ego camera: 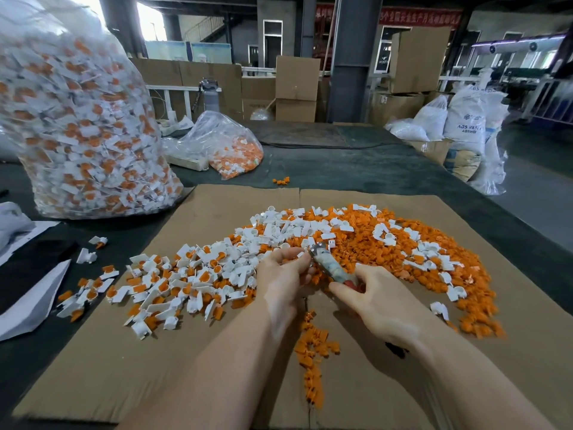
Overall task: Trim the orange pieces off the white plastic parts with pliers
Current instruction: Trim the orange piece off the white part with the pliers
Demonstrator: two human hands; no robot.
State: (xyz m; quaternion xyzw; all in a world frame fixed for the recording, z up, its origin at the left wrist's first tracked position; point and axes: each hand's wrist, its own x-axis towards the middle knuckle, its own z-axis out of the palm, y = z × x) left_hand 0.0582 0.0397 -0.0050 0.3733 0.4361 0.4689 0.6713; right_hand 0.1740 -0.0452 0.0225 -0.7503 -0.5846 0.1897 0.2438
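Cardboard point(130, 352), pliers point(330, 266) between both hands' fingers point(342, 290)

Dim warehouse: stacked cardboard boxes point(297, 88), grey pillar point(350, 57), daylit windows point(150, 21).

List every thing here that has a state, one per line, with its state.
Left hand: closed on a small part, at the pliers' tip.
Right hand: gripping the pliers' handles.
Pliers: held, jaws at the part; open or shut unclear.
Big bag: upright, full of untrimmed parts.
Small bag: lying slumped, partly filled.
Cardboard: flat, strewn with parts.
Orange pile: cut off, loose.
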